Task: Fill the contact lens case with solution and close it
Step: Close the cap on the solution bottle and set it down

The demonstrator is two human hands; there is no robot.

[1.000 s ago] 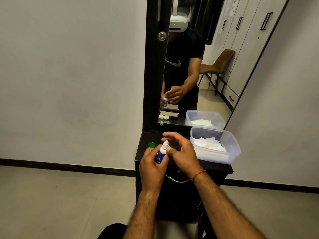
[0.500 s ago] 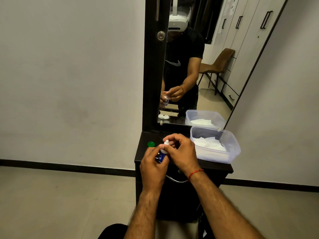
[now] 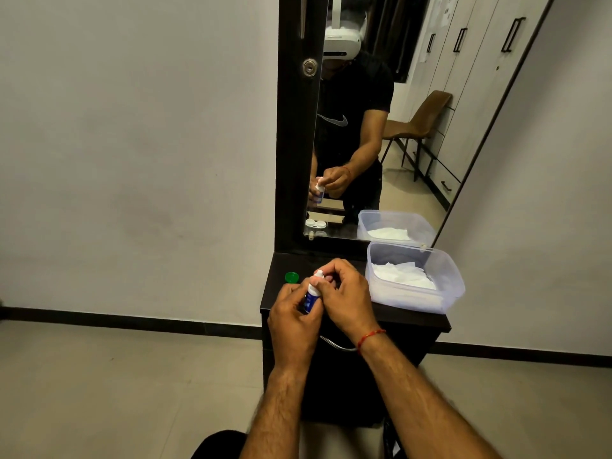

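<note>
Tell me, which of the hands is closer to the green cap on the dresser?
Left. The left hand, gripping the small blue bottle, is right by the green cap, on its near side. The right hand, pinching the bottle's white tip, lies farther off to the cap's right.

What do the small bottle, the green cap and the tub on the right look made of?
Bottle: likely plastic, going by its blue body and white top; mostly covered, so the finish is unclear. Green cap: seemingly plastic, solid bright colour, faint sheen. Tub: translucent plastic, slightly frosted; the white sheets inside show through its wall.
</note>
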